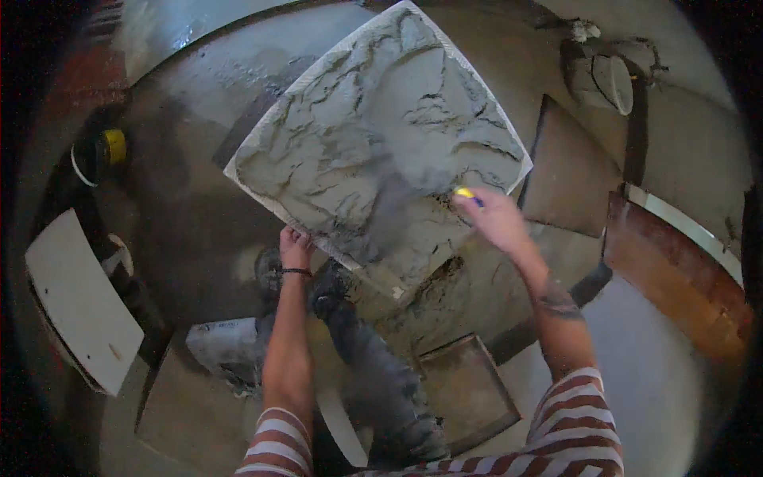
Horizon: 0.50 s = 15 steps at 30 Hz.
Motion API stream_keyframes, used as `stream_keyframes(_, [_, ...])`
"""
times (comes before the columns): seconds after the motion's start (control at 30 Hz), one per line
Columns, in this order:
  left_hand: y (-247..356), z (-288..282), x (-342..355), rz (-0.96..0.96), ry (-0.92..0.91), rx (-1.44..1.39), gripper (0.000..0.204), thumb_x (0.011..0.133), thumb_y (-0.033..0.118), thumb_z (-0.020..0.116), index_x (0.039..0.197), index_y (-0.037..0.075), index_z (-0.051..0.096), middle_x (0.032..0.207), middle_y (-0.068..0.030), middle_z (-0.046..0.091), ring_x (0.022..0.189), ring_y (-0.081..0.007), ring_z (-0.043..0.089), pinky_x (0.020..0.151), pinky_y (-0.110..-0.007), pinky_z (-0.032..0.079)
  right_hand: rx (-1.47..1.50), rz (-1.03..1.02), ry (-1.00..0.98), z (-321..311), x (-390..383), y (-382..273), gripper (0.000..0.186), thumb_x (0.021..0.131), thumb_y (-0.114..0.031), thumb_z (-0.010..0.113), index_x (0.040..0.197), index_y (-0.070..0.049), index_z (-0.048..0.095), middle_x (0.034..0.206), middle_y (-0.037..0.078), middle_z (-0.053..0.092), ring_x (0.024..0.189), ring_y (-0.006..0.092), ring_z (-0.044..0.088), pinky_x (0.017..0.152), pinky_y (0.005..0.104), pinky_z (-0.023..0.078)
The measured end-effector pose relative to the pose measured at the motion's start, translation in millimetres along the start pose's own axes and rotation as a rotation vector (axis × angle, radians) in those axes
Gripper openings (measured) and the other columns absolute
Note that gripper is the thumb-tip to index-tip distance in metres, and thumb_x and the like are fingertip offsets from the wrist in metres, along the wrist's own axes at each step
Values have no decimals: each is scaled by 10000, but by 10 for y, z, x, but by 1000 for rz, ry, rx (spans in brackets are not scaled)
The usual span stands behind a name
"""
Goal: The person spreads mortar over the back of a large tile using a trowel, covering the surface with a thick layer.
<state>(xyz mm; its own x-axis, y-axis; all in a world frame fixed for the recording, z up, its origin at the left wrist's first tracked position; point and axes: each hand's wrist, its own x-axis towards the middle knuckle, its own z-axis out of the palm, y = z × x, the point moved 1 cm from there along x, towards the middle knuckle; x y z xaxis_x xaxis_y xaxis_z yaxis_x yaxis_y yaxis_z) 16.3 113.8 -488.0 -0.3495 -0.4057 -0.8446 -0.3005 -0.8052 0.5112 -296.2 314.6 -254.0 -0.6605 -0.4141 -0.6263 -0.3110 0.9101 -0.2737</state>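
Note:
A large square tile (520, 171) with pale edges stands out in front of me, one corner toward me. Thick grey mortar (318, 151), ridged and uneven, covers its upward face. My left hand (296, 248) grips the tile's near left edge, its fingers curled against the rim. Over the right part of the mortar, my right hand (494, 221) is closed round the yellow and blue handle (467, 195) of a tool that looks like a trowel. Motion blur hides most of its blade, a grey smear left of the hand.
Loose mortar (453, 278) lies on the floor below the tile. Other tiles lie around, one brown at right (568, 171), one near my leg (469, 389). A bucket (612, 83) stands far right, a white board (83, 302) left, and a grey bag (222, 342) beside my leg.

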Motion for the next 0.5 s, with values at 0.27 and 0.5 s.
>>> stream_keyframes(0.27, [75, 72, 134, 138, -63, -160, 460, 720, -51, 497, 1145, 99, 407, 1009, -32, 527, 790, -158, 534, 561, -284, 464, -227, -6, 482, -556, 1497, 174, 346, 785, -243, 564, 1091, -94, 499, 837, 240, 611, 791, 428, 583, 680, 505, 456])
stream_keyframes(0.5, [215, 31, 47, 73, -95, -5, 443, 709, -82, 500, 1114, 68, 403, 992, -42, 541, 819, -172, 557, 656, -293, 479, -13, 20, 249, 492, 1306, 111, 368, 719, -178, 592, 1034, -20, 484, 842, 258, 595, 820, 432, 577, 702, 487, 458])
